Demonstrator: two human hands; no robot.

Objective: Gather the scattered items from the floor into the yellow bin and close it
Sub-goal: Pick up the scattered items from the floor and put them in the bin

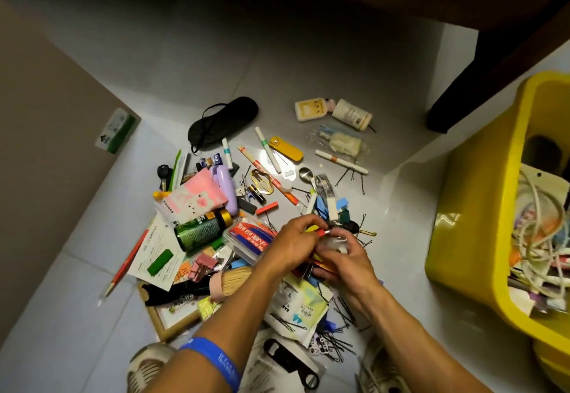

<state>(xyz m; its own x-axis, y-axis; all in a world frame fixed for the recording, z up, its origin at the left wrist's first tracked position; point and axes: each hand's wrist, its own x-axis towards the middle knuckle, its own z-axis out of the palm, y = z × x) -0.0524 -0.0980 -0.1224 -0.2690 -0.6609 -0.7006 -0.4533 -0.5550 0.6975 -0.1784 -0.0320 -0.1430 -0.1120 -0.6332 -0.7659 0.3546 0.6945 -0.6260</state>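
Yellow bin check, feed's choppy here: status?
Both hands, left and right, gripping small items over the pile. Yellow bin open, part full. Much clutter on the floor.

A yellow bin point(475, 238) stands open at the right, holding tangled white cables point(536, 229) and small odds and ends. Scattered items point(246, 207) lie heaped on the tiled floor point(77, 269): a green bottle point(200, 230), black eye mask point(222, 122), pens and what look like hairpins.

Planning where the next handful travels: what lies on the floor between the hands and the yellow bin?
In the head view, mostly bare grey tile separates the hands from the yellow bin; only a few black hairpins and a gold clip lie beside the hands.
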